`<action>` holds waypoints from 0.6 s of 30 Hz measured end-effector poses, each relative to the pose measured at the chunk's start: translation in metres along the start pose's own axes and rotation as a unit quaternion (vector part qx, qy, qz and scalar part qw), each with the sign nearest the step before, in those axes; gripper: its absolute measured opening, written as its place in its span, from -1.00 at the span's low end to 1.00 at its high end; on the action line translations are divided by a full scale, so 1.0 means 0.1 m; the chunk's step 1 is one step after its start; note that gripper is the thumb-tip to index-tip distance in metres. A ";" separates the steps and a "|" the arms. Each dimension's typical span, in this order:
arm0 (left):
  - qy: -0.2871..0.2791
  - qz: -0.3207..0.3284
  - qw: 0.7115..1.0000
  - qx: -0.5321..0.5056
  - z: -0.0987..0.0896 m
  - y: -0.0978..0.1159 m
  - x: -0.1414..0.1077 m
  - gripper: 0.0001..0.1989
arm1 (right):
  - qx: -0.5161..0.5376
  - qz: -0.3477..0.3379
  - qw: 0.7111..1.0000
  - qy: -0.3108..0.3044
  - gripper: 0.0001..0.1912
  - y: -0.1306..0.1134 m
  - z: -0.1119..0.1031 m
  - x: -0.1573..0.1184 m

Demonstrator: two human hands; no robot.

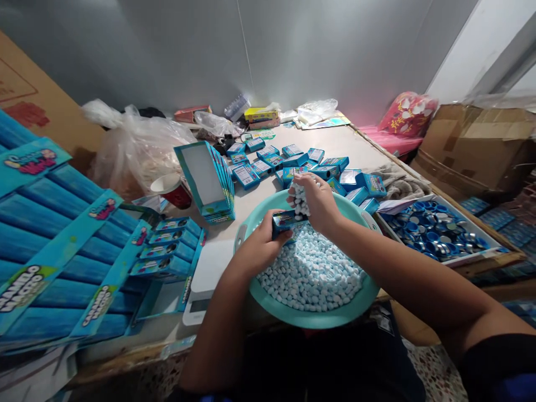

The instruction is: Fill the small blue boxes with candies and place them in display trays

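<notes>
Turquoise plastic forms the round basin (315, 321) at the table's near edge, holding a broad heap of white and pale-blue candies (312, 279). Above its left part, the person's left hand (267, 239) is closed around a small blue box (281, 221), thumb and fingers pressed to its sides. The right hand (320, 204) is cupped, fingers curled around a clump of the same candies, and sits just above and beside the box; some pieces show between its fingers and over the box's end. Behind the basin lie scattered blue boxes (260, 167), many tipped at different angles. A white tray (477, 257) to the right holds blue-and-silver caps (435, 229), near a crumpled grey cloth (397, 183). To the left are a white scale (214, 265), nested upright display cartons (205, 181), a red paper cup (178, 195) and tall stacked blue packs (79, 234).
</notes>
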State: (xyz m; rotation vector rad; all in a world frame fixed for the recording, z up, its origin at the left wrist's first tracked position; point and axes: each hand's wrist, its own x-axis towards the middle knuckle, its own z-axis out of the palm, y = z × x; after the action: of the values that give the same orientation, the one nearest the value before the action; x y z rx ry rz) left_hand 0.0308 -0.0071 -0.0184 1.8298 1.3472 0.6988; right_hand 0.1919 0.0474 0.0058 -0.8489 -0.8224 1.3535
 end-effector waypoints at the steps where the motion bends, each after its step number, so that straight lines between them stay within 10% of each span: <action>1: 0.001 -0.001 1.000 -0.003 0.00 0.00 0.00 -0.51 | 0.001 0.005 1.000 0.001 -0.70 0.00 0.00 0.00; 18: 0.040 -0.006 0.999 -0.019 0.01 0.04 0.00 -0.55 | 0.026 0.013 0.998 -0.051 -0.69 -0.01 -0.03 -0.02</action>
State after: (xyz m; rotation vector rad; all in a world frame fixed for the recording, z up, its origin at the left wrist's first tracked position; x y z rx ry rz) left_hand 0.0333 -0.0076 -0.0157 1.7791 1.3858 0.7929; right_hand 0.1945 0.0457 0.0053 -0.7577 -0.8545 1.4453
